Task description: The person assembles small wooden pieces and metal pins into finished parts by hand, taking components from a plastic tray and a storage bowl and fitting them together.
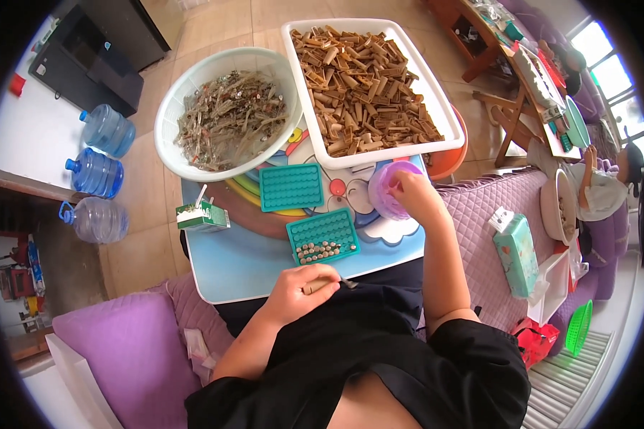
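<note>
My left hand (304, 292) is closed at the table's near edge, in front of my lap. A short tan tube-like piece (313, 286) sits in its fingers, and a small metal-looking tip (348, 283) sticks out beside them. My right hand (408, 191) dips into a translucent purple tub (383, 187), fingers drawn together; what they pinch is hidden. Just beyond my left hand lies a teal mould tray (325, 225), its near rows holding several small pale round pieces (318, 252). A second teal mould tray (291, 187) lies behind it, its cups showing no pieces.
A white tray (451, 139) heaped with brown curled pieces (365, 93) and a pale basket (166, 132) of thin brownish strips stand at the back. A green-white carton (204, 216) sits left on the blue table (229, 275). Water jugs (96, 173) stand left; another person (599, 193) sits right.
</note>
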Available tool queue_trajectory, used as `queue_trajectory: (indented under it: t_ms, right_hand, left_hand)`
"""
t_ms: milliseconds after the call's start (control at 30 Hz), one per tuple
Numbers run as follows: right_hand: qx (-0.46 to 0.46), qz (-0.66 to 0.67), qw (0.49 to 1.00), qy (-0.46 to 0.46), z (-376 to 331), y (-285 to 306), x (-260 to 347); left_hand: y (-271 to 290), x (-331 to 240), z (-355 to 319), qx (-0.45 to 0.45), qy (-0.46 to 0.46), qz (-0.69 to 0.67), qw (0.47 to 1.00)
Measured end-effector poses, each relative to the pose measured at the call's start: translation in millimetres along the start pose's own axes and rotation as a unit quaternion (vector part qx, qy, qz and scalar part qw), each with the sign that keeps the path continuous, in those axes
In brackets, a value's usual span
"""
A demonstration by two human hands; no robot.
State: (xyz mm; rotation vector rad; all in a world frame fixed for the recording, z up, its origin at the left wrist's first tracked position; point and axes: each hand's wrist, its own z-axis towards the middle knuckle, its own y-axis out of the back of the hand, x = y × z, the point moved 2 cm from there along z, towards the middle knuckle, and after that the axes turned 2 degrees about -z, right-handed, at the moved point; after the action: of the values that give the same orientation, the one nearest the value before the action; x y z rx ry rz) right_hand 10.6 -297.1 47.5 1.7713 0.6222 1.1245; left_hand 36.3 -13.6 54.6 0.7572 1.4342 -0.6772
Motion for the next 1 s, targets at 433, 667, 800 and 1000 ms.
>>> queue_trajectory:
  t_ms: [433, 667, 800, 1000]
  right_hand:
    - [0.065, -0.108, 0.989, -0.073, 36.8, -44.0, -30.7]
    - [-0.117, 0.147, 0.982, -0.036, -7.4, 11.7, 9.7]
    - [-0.108, 0.320, 0.941, -0.003, -31.9, 19.0, 36.8]
    - [0.029, 0.393, 0.872, 0.291, -65.1, 2.3, 89.7]
  left_hand:
    - [-10.4, -7.1, 6.1, 0.103, 0.055, -0.054, 0.992]
    - [-0.6, 3.3, 7.0, 0.117, 0.111, -0.181, 0.970]
    - [-5.3, 16.5, 6.1, 0.056, 0.147, -0.260, 0.953]
    - [-6.8, 16.4, 10.6, 0.073, 0.166, -0.289, 0.940]
